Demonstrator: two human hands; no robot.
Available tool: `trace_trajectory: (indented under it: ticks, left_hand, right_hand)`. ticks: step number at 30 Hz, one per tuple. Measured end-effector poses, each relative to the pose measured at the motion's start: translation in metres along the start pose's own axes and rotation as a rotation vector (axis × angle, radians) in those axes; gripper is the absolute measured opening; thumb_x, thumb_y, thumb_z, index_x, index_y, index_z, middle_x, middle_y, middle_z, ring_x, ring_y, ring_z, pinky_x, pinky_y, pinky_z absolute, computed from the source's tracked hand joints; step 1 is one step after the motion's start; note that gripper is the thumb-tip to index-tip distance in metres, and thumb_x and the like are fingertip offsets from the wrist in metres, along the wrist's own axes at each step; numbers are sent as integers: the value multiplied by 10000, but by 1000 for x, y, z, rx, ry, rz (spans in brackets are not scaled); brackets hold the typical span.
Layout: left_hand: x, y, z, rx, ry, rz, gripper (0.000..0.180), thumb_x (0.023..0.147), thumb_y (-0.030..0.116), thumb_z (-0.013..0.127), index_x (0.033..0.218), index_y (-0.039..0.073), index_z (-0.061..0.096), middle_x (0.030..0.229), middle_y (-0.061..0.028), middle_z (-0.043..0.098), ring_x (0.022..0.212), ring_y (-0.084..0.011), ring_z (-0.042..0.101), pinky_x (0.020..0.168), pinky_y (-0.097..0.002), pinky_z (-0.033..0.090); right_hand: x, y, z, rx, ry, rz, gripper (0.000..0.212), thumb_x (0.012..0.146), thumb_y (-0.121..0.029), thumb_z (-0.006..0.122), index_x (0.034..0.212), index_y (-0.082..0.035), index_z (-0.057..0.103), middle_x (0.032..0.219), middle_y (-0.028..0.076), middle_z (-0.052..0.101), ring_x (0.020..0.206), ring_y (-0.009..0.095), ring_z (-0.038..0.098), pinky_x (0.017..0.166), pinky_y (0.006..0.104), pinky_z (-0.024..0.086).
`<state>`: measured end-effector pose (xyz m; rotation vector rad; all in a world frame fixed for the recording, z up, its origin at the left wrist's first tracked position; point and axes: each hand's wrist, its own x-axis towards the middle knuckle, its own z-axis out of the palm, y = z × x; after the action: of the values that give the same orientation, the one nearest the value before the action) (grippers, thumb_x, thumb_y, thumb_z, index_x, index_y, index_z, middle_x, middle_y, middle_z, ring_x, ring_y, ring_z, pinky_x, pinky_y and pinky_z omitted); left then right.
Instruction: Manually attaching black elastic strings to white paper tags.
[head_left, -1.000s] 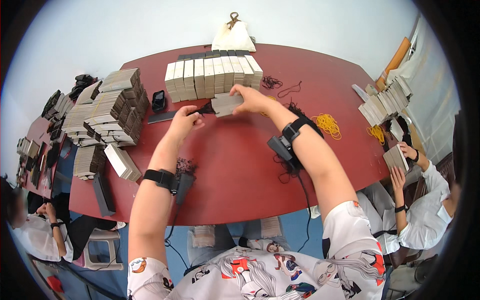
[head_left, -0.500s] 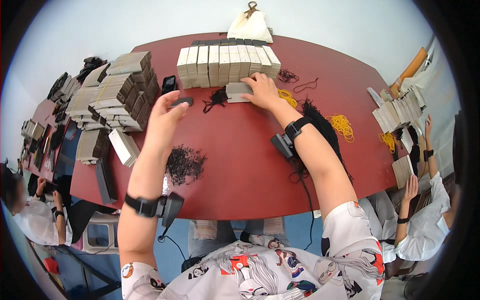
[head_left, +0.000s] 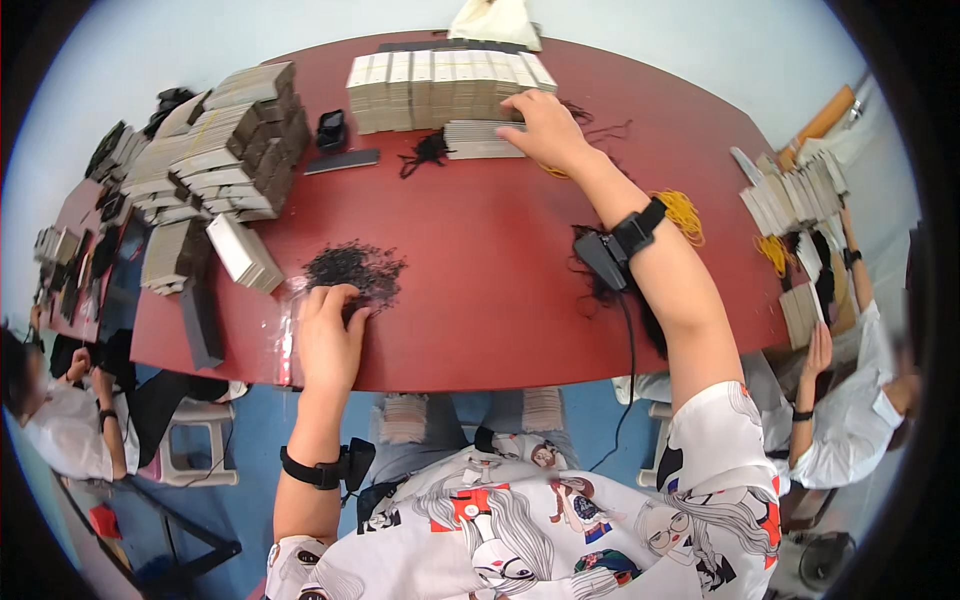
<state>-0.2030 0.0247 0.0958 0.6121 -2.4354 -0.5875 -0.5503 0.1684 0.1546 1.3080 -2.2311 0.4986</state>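
Note:
My left hand (head_left: 330, 330) rests at the near side of a loose pile of small black pieces (head_left: 350, 268), fingers bent and thumb apart, with no object visible in it. Farther off, my right hand (head_left: 548, 130) reaches over the right end of a low stack of grey-edged cards (head_left: 482, 140). Its fingers are apart, and part of the stack is hidden beneath it. Just left of that stack lies a tangle of black cords (head_left: 426, 152). Behind it stands a long row of stacked white cards (head_left: 435, 90).
Tall bundles of grey cards (head_left: 215, 140) fill the left of the red table (head_left: 480, 270). Near them are a white-topped stack (head_left: 240, 252), a dark box (head_left: 203, 325) and a black strip (head_left: 343, 161). Yellow bands (head_left: 682, 215) lie right. People sit at both sides.
My left hand has come back from near the black strip to the pile of black pieces. My right hand stays by the low card stack. The view has tilted somewhat.

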Motion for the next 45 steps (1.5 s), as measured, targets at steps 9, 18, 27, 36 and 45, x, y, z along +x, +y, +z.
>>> trace_trajectory:
  ticks: [9, 18, 27, 36, 45]
  left_hand:
    - [5, -7, 8, 65, 69, 119, 42, 776, 38, 585, 814, 31, 568, 823, -119, 546, 801, -318, 520, 707, -385, 410]
    - [2, -14, 5, -73, 169, 141, 34, 832, 36, 545, 841, 8, 530, 829, -95, 526, 790, -241, 500, 711, -334, 400]
    - [0, -15, 6, -451, 184, -84, 98, 871, 17, 507, 926, 9, 588, 820, -83, 600, 719, -148, 568, 630, -259, 435]
    - [-2, -20, 4, -523, 146, -125, 110, 888, 24, 486, 967, 17, 562, 822, -58, 585, 714, -113, 566, 626, -231, 420]
    - [-3, -23, 8, -659, 141, -133, 53, 900, 28, 485, 931, -3, 515, 844, -61, 575, 789, -111, 593, 676, -216, 432]
  right_hand:
    - [-114, -43, -107, 217, -667, 308, 203, 675, -228, 724, 737, -65, 620, 718, 85, 644, 730, 246, 631, 660, 352, 487]
    - [-143, -31, -77, 290, -639, 481, 160, 768, -200, 644, 801, -44, 624, 818, 126, 643, 812, 261, 623, 723, 354, 477]
    - [-62, 13, -185, 707, -68, 421, 79, 872, -101, 557, 891, -41, 510, 773, 38, 599, 733, 103, 556, 684, 240, 440]
    - [-5, -62, -223, 707, 180, 218, 173, 847, -111, 597, 997, -46, 539, 850, 99, 648, 698, 93, 575, 674, 237, 457]
    - [-31, -125, -180, 1074, -10, 457, 120, 845, -127, 589, 929, -56, 541, 834, 80, 653, 598, 109, 609, 532, 207, 488]
